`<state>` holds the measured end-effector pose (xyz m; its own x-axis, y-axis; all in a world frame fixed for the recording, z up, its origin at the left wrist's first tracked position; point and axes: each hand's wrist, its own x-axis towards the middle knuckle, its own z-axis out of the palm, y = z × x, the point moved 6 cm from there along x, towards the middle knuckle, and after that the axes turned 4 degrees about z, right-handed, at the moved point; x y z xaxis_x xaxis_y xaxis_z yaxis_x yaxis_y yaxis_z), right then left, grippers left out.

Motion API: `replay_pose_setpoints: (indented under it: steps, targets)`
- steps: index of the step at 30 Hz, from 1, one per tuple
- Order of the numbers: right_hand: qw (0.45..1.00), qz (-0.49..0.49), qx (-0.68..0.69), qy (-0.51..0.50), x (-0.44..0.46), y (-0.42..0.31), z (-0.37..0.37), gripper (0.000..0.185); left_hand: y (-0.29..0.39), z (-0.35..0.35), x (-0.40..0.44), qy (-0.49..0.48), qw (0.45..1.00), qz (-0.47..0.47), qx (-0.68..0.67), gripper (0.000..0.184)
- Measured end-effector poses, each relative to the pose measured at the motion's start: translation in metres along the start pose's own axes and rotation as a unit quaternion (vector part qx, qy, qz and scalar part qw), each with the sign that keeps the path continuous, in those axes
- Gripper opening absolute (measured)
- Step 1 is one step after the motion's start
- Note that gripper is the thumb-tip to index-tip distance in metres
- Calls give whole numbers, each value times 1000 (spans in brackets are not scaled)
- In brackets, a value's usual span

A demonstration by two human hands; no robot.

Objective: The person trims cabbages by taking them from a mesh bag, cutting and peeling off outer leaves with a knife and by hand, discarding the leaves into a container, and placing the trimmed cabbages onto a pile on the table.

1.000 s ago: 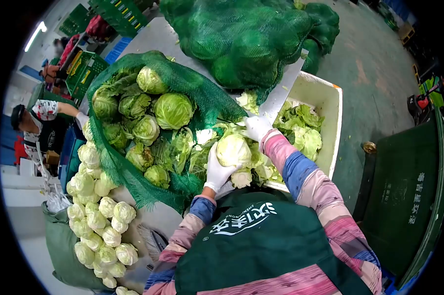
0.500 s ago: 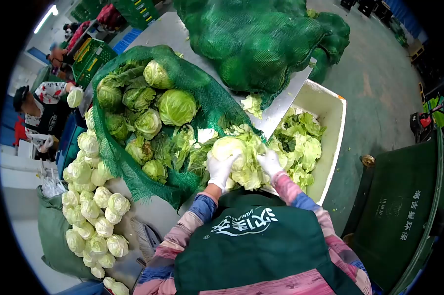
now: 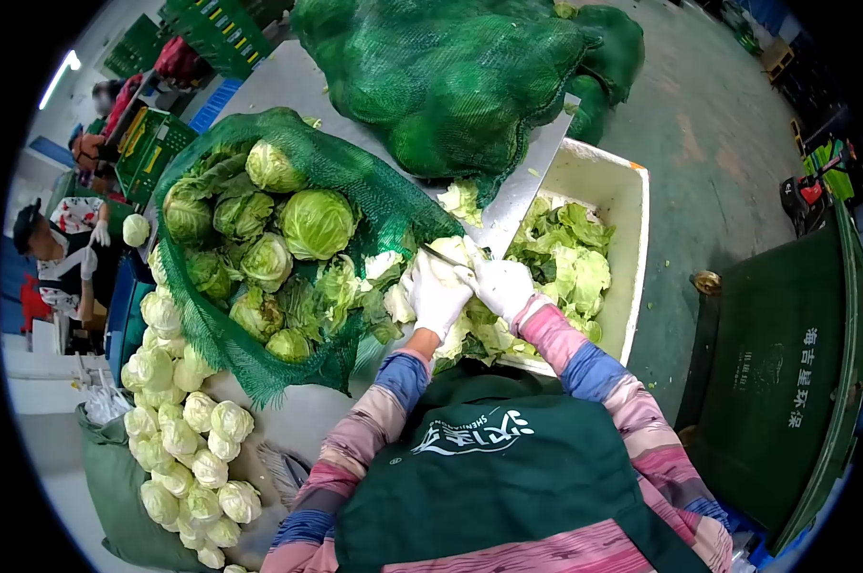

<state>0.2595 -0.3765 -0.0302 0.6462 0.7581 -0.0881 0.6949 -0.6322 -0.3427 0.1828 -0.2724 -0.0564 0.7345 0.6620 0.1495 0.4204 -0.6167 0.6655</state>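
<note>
with the left grip (image 3: 438,296) wrapped around the pale cabbage (image 3: 457,249), best hold firm and stay well clear of the thin dark knife (image 3: 441,255). with the right grip (image 3: 503,286) apparently clenched on the knife, handle hidden, better make short, controlled strokes, cutting no deeper than seems necessary and turning the cabbage rather than reaching across. look for the cabbage under and just beyond the left grip, touching it and partly covered; also just beside the right grip, too hidden to make out any contact there. near the right edge of the desk (image 3: 513,204), between the open green net bag (image 3: 407,203) and the white foam bin (image 3: 630,234).
</note>
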Motion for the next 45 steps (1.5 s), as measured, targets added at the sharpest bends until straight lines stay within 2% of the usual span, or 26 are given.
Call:
replay_pose_setpoints:
  steps: [1, 4, 7, 8, 10, 12, 13, 14, 15, 16, 17, 18, 19, 20, 22, 24, 28, 30, 32, 36, 38, 39, 40, 42, 44, 45]
  targets:
    - [1000, 10, -6, 8, 3, 0, -1, 61, -1, -2, -2, 2, 998, -55, -4, 94]
    - [999, 33, -4, -8, 14, 6, -3, 59, 6, -6, -6, -53, 997, -47, 22, 99]
    - [989, 93, 114, -20, 38, 31, 7, 55, 10, -6, -11, -58, 998, -24, 21, 106]
    - [965, 179, 146, -121, 39, 32, -14, 56, 11, -7, -17, -55, 998, -13, 14, 108]
    - [953, 241, 146, -111, 51, 79, 18, 57, 1, -17, -34, -74, 994, 25, -70, 111]
    - [949, 251, 150, -122, 50, 82, 33, 64, -2, -21, -40, -63, 995, 35, -66, 113]
    - [951, 229, 195, -69, 50, 91, 63, 61, 0, -25, -46, -63, 995, 35, -64, 113]
    - [949, 207, 237, -19, 42, 93, 81, 59, 3, -35, -54, -35, 999, 3, 25, 114]
    - [834, 344, 423, -82, 6, 65, 60, 52, 4, -41, -57, -2, 993, -31, 112, 115]
    - [834, 317, 451, -29, 6, 66, 75, 45, -1, -37, -57, 0, 993, -34, 110, 115]
    - [847, 293, 443, -13, 2, 58, 67, 45, -21, -33, -58, -4, 994, -110, 2, 112]
    - [859, 271, 435, -3, -4, 50, 63, 45, -40, -27, -67, -10, 976, -191, -104, 110]
    - [836, 282, 468, -43, -11, 43, 63, 52, -35, -13, -74, -90, 823, -313, -465, 104]
    - [836, 282, 468, -43, -11, 40, 65, 52, -33, -16, -66, -90, 823, -313, -465, 104]
    - [918, 251, 307, 28, -9, 33, 53, 62, -41, -14, -64, -68, 744, -445, -494, 99]
    - [896, 277, 348, -4, -12, 30, 47, 69, -41, -12, -59, -75, 744, -445, -492, 97]
    - [929, 273, 240, -70, 2, 27, 31, 86, -54, 16, -57, -93, 764, -447, -457, 88]
    - [903, 254, 307, -159, 13, 35, 49, 71, -49, 12, -56, -83, 779, -426, -453, 83]
    - [898, 239, 353, -104, 13, 37, 45, 67, -32, -4, -54, -55, 777, -397, -485, 62]
    - [857, 230, 445, -121, 3, 45, 58, 46, -51, -1, -62, -7, 765, -388, -513, 61]
    - [893, 161, 418, 39, 3, 44, 48, 29, -54, 0, -59, -68, 722, -349, -593, 64]
    - [852, 250, 459, -45, -3, 54, 66, 20, -58, 2, -62, -58, 718, -359, -593, 63]
    - [852, 247, 459, -48, -5, 56, 74, 20, -61, 1, -65, -54, 718, -360, -593, 63]
    - [909, 198, 364, 44, -4, 67, 85, 20, -66, -3, -67, -56, 715, -351, -602, 63]
    - [891, 245, 380, -43, -3, 67, 73, 30, -64, -10, -63, -53, 727, -345, -592, 63]
    - [905, 228, 357, -28, -7, 73, 70, 35, -63, -12, -64, -49, 732, -347, -585, 63]
